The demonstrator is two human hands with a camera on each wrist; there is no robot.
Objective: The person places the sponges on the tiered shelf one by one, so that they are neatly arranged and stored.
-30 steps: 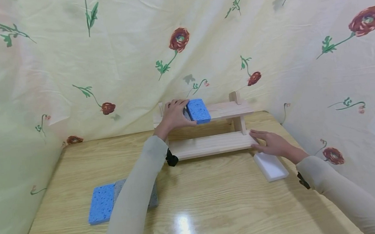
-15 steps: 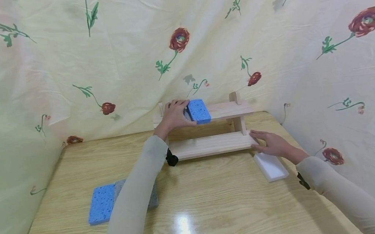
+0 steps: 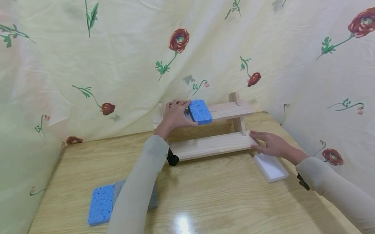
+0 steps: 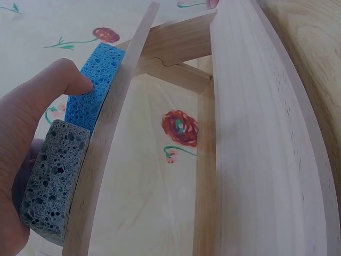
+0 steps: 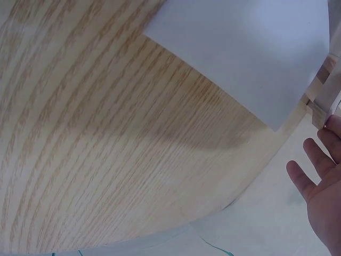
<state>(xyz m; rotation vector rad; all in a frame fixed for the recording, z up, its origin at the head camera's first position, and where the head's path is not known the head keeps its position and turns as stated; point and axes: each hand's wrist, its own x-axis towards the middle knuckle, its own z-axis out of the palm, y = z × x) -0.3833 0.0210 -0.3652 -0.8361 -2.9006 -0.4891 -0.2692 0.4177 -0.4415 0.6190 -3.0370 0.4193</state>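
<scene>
My left hand [image 3: 175, 115] grips a grey sponge [image 4: 56, 178] on the upper board of a small wooden two-tier shelf [image 3: 209, 144]. Its thumb tip touches a blue sponge [image 3: 201, 111], which sits right beside the grey one on that board. In the head view the hand covers most of the grey sponge. My right hand [image 3: 270, 143] rests its fingertips against the right end of the lower board, with fingers fairly straight, as the right wrist view [image 5: 325, 192] of that hand also shows.
A white flat block [image 3: 271, 167] lies on the wooden table [image 3: 220, 202] below my right hand. At the left lie another blue sponge [image 3: 100, 204] and grey sponge material [image 3: 153, 197], partly covered by my left sleeve [image 3: 134, 198]. Flowered cloth [image 3: 130, 62] hangs behind and at both sides.
My left hand and the blue sponge have shifted very slightly to the right along the upper board. The right hand keeps its place at the shelf's end.
</scene>
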